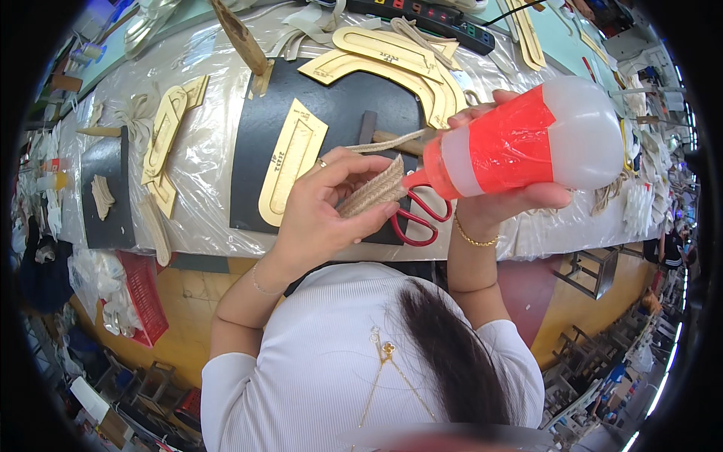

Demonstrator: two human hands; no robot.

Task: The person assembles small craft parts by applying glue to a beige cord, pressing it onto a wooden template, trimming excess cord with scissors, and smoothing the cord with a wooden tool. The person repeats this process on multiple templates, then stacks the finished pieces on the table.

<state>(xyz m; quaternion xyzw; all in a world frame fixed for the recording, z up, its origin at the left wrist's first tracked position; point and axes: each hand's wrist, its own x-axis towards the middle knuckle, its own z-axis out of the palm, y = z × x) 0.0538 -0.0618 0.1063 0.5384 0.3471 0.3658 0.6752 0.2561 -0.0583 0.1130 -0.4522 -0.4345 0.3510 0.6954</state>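
My left hand (324, 203) is closed around a folded strip of beige braided webbing (374, 190), its fingers and thumb on either side. In my right hand (520, 197) lies a squeeze bottle (520, 143) of translucent plastic with a red band, tilted so its red nozzle points left. The nozzle tip meets or nearly meets the webbing's end; I cannot tell whether they touch. Just below the nozzle rest scissors (419, 238) with red handles, their blades hidden. A hammer (384, 143) lies behind my hands, with a beige cord (392, 143) across it.
Beneath my hands is a black board (252, 173) on a plastic-covered table. Flat yellow templates (290, 166) lie on it. A wooden stick (241, 38) stands at the back, near a power strip (429, 22). At left are another dark board (105, 215) and a red crate (144, 297).
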